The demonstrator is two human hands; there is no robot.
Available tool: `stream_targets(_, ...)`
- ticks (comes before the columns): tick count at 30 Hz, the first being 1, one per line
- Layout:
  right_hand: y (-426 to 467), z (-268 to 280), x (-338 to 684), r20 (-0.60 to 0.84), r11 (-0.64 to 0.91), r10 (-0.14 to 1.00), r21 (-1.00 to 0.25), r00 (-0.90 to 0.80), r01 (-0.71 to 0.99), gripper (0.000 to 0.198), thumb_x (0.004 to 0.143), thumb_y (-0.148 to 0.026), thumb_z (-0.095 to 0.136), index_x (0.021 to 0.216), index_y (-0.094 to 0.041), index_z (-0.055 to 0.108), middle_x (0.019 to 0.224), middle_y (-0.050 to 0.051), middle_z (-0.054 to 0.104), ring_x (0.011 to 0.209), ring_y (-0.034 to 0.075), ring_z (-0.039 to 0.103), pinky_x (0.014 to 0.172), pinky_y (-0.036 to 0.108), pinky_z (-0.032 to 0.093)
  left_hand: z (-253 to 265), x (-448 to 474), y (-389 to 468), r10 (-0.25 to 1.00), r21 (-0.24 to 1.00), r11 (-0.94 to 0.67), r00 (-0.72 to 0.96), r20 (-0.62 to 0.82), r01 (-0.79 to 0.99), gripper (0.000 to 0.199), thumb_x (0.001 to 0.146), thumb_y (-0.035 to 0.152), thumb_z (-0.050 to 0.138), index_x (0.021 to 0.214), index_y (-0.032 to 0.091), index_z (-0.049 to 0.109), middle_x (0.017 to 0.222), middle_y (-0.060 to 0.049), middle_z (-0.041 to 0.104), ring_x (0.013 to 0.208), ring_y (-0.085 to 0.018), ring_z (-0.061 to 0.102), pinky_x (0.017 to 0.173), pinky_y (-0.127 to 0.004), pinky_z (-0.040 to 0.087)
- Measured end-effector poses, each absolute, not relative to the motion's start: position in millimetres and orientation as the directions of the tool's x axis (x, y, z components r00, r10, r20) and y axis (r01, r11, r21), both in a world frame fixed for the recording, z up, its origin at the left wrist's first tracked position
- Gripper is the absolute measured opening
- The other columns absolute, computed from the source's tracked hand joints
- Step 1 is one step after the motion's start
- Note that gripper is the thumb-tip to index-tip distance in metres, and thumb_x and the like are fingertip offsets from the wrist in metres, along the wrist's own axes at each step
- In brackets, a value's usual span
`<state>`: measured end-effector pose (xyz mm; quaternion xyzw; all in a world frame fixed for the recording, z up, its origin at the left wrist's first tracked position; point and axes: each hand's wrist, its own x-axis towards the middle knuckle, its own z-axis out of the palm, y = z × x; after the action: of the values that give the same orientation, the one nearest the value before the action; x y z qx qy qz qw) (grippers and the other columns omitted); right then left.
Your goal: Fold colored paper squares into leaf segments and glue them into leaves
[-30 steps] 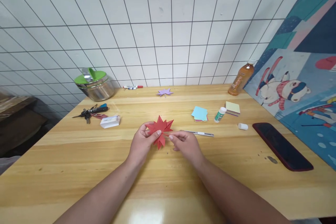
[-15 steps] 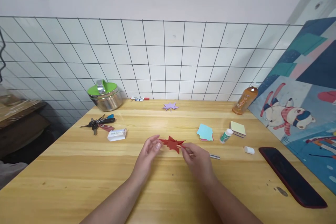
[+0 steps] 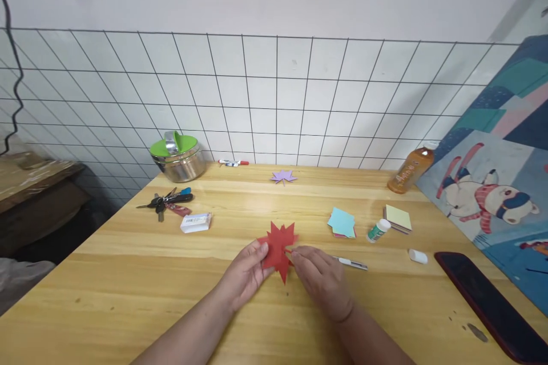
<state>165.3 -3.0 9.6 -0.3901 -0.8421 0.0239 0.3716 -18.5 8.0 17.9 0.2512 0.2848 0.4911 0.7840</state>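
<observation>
My left hand (image 3: pixel 245 275) holds a red paper maple leaf (image 3: pixel 280 251), its thumb on the front and its fingers behind. The leaf is raised over the wooden table with its pointed lobes spread and its face toward me. At the leaf's right side, my right hand (image 3: pixel 319 279) is closed in a pinch on a thin red paper stem (image 3: pixel 289 251). Whether the stem is joined to the leaf cannot be made out. Just right of that hand lies a utility knife (image 3: pixel 351 263). A purple paper maple leaf (image 3: pixel 283 177) rests farther back, near the wall.
Right: blue paper squares (image 3: pixel 341 222), a glue stick (image 3: pixel 379 230), its white cap (image 3: pixel 418 256), yellow paper (image 3: pixel 398 218), a drink bottle (image 3: pixel 411 169) and a dark phone-like slab (image 3: pixel 488 302). Left: a green-lidded pot (image 3: pixel 180 159), keys (image 3: pixel 165 202), a white box (image 3: pixel 196 222) and markers (image 3: pixel 233 163).
The red leaf has turned upright to face me. My left hand has shifted its grip onto the leaf's body, and my right hand now pinches a thin stem instead of a lobe.
</observation>
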Motion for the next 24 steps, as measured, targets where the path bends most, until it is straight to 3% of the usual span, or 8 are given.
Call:
stream_targets(2,-3.2,9.1,162.6,0.587,0.654,0.716,-0.375,-0.378,0.657,0.023,0.084,-0.013,0.047,0.096,-0.025,0.063,0.093,0.004,0.069,0.089,0.018,0.062,0.081,0.031,0.047,17.6,-17.8,8.4,0.933,0.742,0.348,0.286,-0.217,-0.573,0.016,0.07,0.021,0.07,0.085,0.015,0.066,0.087,-0.007,0.07,0.081,-0.017,0.064,0.08,-0.028,0.048)
stream_targets(5,-5.1,10.8,157.9,0.51,0.525,0.827,-0.546,-0.238,0.653,0.015,0.083,-0.02,0.049,0.087,-0.023,0.063,0.083,0.005,0.068,0.078,0.017,0.062,0.071,0.029,0.048,17.7,-18.5,10.3,0.963,0.841,0.259,0.19,-0.189,-0.475,0.02,0.067,0.023,0.072,0.085,0.014,0.065,0.085,-0.007,0.071,0.078,-0.017,0.064,0.076,-0.028,0.048)
stream_targets(11,-2.7,7.5,152.2,0.289,0.287,0.955,-0.825,-0.074,0.486,0.018,0.08,-0.028,0.052,0.077,-0.022,0.069,0.065,0.003,0.06,0.059,0.015,0.055,0.054,0.025,0.043,16.3,-22.6,15.3,0.987,0.94,0.145,0.111,-0.115,-0.309,0.026,0.067,0.027,0.072,0.088,0.017,0.061,0.084,-0.005,0.071,0.074,-0.016,0.065,0.07,-0.025,0.048)
stream_targets(24,3.9,-2.0,149.5,0.117,0.137,0.99,-0.899,-0.075,0.416,0.016,0.072,-0.026,0.056,0.065,-0.019,0.069,0.06,0.001,0.059,0.053,0.011,0.049,0.051,0.021,0.037,15.4,-18.3,14.8,0.988,0.963,0.146,0.089,-0.128,-0.227,0.037,0.062,0.031,0.074,0.09,0.016,0.056,0.083,-0.006,0.071,0.076,-0.02,0.066,0.071,-0.03,0.049)
